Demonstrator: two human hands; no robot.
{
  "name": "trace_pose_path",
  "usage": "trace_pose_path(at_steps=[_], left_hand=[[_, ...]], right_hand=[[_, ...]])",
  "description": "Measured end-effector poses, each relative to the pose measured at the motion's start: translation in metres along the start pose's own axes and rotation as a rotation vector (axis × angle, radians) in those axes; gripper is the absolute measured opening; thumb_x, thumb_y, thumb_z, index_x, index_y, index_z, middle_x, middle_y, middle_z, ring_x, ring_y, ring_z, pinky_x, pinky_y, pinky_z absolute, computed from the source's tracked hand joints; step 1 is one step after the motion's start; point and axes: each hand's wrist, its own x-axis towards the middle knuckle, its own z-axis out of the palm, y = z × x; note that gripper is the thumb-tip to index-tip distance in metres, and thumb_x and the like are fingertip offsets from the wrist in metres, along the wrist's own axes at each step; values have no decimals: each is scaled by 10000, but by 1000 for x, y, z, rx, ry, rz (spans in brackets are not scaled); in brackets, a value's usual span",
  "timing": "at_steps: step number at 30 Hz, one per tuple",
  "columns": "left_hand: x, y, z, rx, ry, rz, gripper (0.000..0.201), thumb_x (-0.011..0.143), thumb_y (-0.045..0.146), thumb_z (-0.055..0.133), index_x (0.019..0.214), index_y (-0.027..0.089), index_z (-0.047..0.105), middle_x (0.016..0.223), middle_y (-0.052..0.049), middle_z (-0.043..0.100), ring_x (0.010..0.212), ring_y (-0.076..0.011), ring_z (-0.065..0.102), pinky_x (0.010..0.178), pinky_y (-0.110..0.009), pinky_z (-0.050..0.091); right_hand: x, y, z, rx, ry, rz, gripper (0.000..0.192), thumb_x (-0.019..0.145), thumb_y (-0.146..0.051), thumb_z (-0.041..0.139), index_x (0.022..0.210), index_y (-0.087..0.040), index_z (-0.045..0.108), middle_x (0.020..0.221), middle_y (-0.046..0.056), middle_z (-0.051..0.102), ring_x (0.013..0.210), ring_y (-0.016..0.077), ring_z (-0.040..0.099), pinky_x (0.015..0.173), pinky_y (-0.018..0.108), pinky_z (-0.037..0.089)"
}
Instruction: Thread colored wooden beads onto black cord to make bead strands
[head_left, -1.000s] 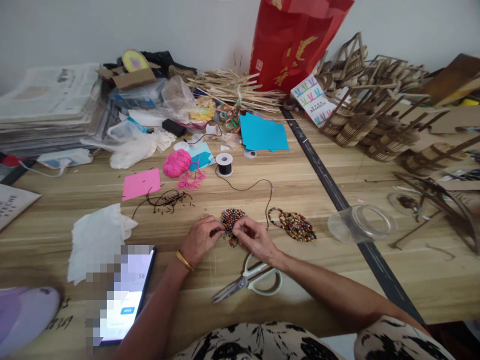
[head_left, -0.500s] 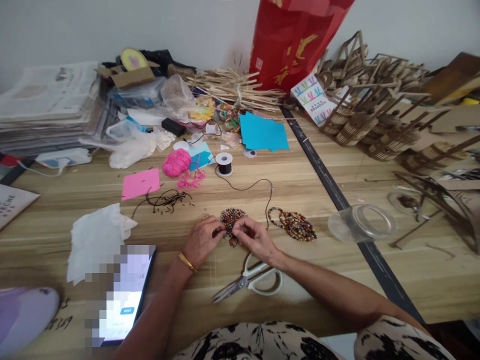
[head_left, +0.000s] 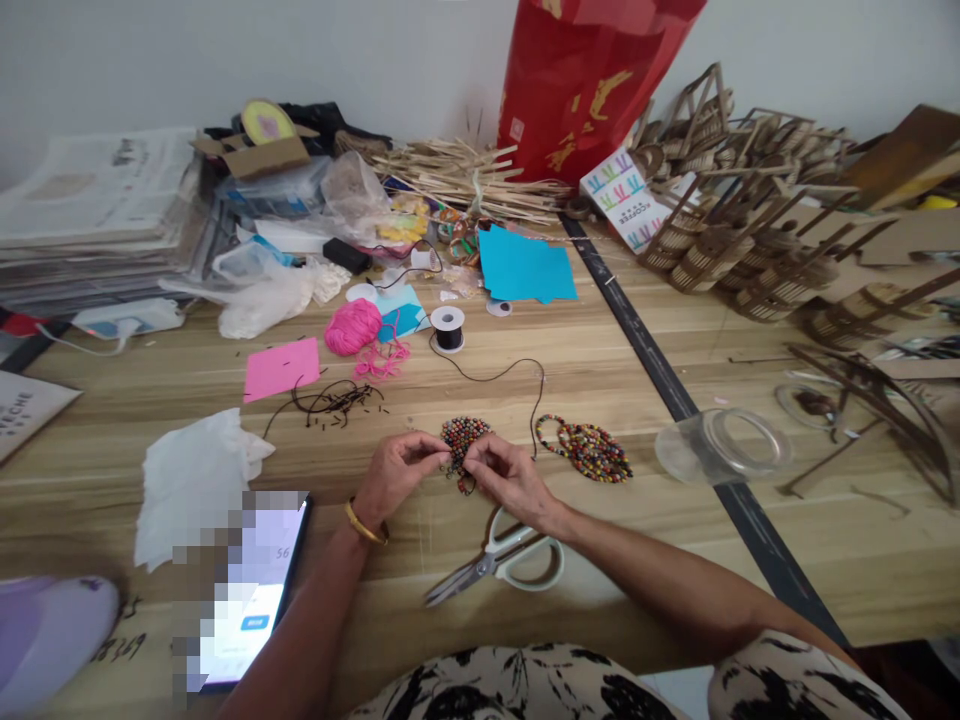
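Observation:
My left hand (head_left: 397, 475) and my right hand (head_left: 506, 478) meet over a small cluster of multicoloured beads (head_left: 461, 435) on the wooden table (head_left: 600, 350). Both hands pinch the beaded piece between thumb and fingers, and a short beaded end hangs between them. A thin dark cord (head_left: 499, 375) runs from the beads up to a spool of black thread (head_left: 448, 327). A second pile of strung multicoloured beads (head_left: 589, 450) lies just right of my right hand. White-handled scissors (head_left: 499, 562) lie under my right wrist.
A phone (head_left: 251, 595) and white tissue (head_left: 191, 480) lie at front left. Pink yarn (head_left: 352, 326), pink paper (head_left: 283, 366) and cord scraps (head_left: 330, 400) sit beyond. A clear plastic lid (head_left: 724, 445) is at right, wooden cut-outs (head_left: 750, 230) at back right, a red bag (head_left: 592, 80) behind.
My left hand has lifted slightly and turned, its fingers now raised over the beads. My right hand has hardly moved.

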Motion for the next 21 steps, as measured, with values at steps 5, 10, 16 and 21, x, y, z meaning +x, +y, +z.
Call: trace_pose_path(at_steps=[5,10,16,21], left_hand=[[1,1,-1,-94,-33,-42,195,624,273,699,745,121,672,699,-49,702,622,-142,615,591,-241,486],[0,4,-3,-137,-51,-59,193,611,264,711,737,123,675,695,-44,702,629,-142,620,609,-243,485],[-1,6,-4,-180,-52,-78,181,604,248,722,726,124,674,677,-33,696,613,-130,613,599,-229,475],[-1,5,-4,-204,-54,-86,180,599,242,729,726,126,674,674,-25,695,609,-124,609,598,-224,470]], right_hand=[[0,2,-1,-29,-7,-16,271,800,-417,581,763,-152,539,620,-18,485,528,82,411,493,195,327],[0,1,-1,-40,-14,-25,271,807,-417,571,760,-153,532,631,-11,488,548,89,428,505,202,342],[0,1,-1,-43,-15,-30,252,819,-393,560,759,-152,522,636,-13,479,551,88,417,508,205,335],[0,-1,-1,-47,-22,-36,238,821,-376,561,761,-149,521,634,-14,473,551,87,409,509,205,326]])
